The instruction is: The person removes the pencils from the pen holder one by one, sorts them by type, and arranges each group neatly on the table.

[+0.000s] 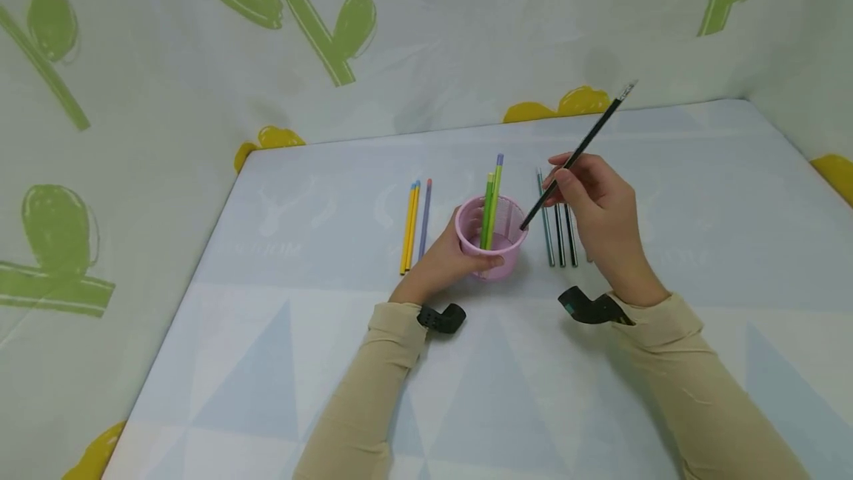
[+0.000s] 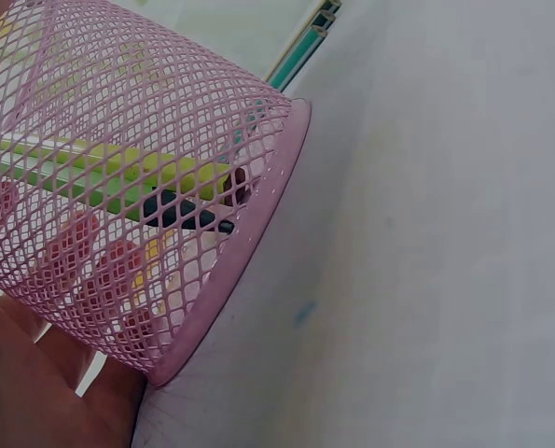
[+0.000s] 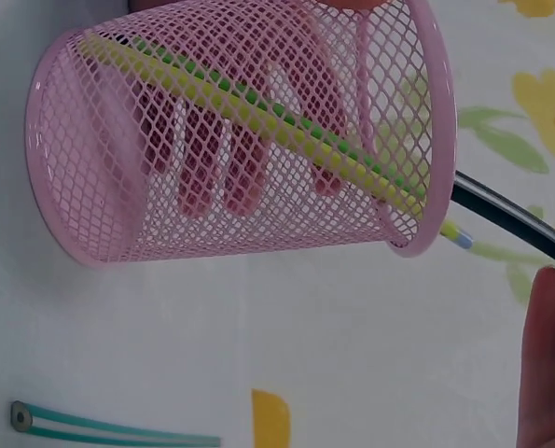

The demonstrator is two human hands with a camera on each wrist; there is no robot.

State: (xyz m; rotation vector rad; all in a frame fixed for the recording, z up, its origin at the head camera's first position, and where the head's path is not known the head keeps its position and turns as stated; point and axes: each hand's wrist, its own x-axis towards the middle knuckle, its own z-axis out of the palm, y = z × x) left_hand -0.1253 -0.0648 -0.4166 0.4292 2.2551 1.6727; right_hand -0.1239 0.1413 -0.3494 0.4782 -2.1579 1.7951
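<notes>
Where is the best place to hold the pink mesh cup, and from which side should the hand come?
Probably the cup's lower wall, from the left, as the left hand holds it now: pencils stick out of the open top, and the right hand brings a black pencil from the right.

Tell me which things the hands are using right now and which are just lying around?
In use:
- pink mesh cup, gripped by the left hand
- black pencil, pinched by the right hand, tip going into the cup
- green pencils standing in the cup

Lying about:
- yellow and purple pencils left of the cup
- dark pencils right of the cup
</notes>
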